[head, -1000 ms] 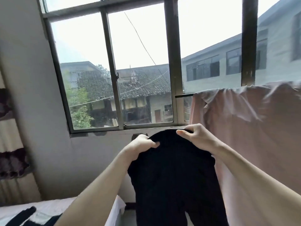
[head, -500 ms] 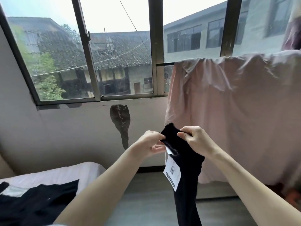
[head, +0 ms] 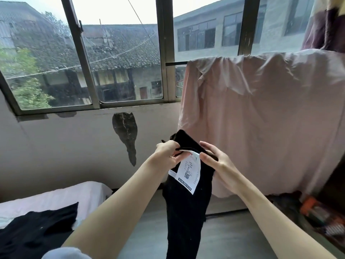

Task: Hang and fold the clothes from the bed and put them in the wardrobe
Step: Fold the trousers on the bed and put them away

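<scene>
A black garment [head: 184, 212] hangs folded lengthwise in front of me, with a white paper tag [head: 188, 172] dangling from its top. My left hand [head: 169, 153] grips the garment's top edge on the left. My right hand [head: 217, 161] holds the top on the right, thumb beside the tag. Another black garment [head: 35, 234] lies on the bed [head: 61, 197] at the lower left.
A pink sheet [head: 261, 116] is draped over a rail at the right, close behind the held garment. A barred window [head: 164, 53] fills the wall ahead. Cluttered items [head: 321, 217] sit on the floor at the far right. Grey floor lies below.
The garment went from spread wide and raised to folded narrow and lower. Both hands came closer together, and the tag is now turned out. My view dropped toward the bed.
</scene>
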